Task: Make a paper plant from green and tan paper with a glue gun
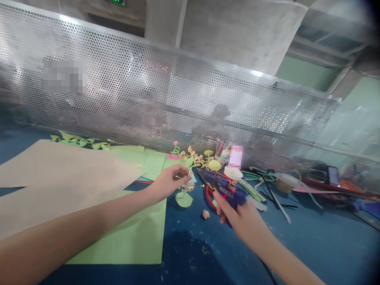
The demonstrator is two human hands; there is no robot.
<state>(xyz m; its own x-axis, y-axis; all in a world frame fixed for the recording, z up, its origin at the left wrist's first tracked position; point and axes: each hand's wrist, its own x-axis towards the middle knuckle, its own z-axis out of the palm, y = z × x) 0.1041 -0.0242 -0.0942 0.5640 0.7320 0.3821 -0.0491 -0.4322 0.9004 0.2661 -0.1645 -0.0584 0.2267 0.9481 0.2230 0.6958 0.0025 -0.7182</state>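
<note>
My right hand (pixel 237 215) grips a blue glue gun (pixel 222 186), its nozzle pointing left toward a small paper plant. My left hand (pixel 170 180) is closed in a pinch on the top of that paper plant (pixel 185 190), a pale green stem with a leaf standing on a round green base (pixel 184 200) on the blue table. The two hands are close together, with the plant between them.
Green paper sheets (pixel 130 237) and beige sheets (pixel 59 174) lie at left. Paper curls, a small pink flower (pixel 175 150), round green discs, pens, red-handled scissors (pixel 209 198), a tape roll (pixel 286 182) and black wires crowd the back right. A perforated metal screen (pixel 166 95) bounds the table.
</note>
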